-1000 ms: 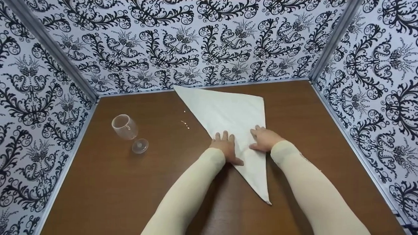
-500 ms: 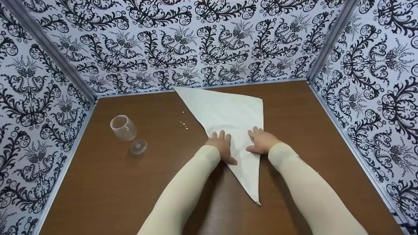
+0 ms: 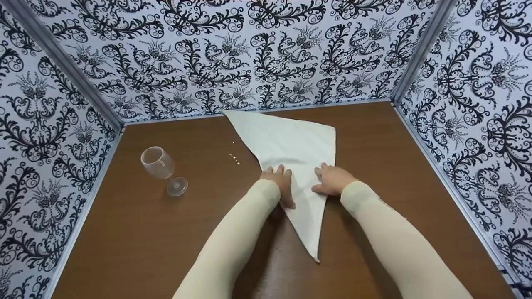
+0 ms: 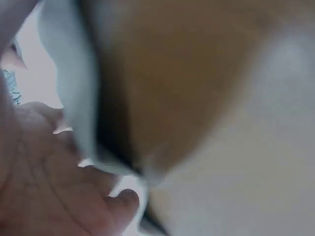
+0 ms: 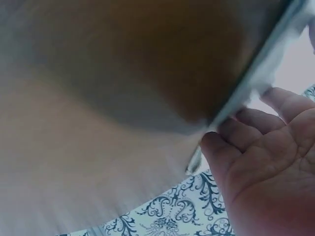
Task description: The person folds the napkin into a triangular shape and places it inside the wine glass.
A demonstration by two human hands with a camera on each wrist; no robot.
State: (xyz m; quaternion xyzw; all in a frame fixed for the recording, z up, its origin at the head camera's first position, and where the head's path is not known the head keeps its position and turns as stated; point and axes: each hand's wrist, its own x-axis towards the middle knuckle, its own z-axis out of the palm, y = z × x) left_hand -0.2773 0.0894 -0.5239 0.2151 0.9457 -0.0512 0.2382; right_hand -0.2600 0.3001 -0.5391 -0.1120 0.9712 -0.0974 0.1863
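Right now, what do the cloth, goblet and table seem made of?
Cloth: probably fabric, matte off-white, given its soft, shallow creases. Goblet: clear, shiny glass or plastic; brown shows through it, but the look can't settle which. Table: wood or wood-look laminate, satin finish, judging by faint grain and a soft sheen.

Brown table [image 3: 124, 232], white cloth [image 3: 293, 139], wineglass [image 3: 160, 167], possibly crumbs [image 3: 238, 162]

Glass [image 3: 158, 165] blocks L; far-R tbl [image 3: 370, 128] free.
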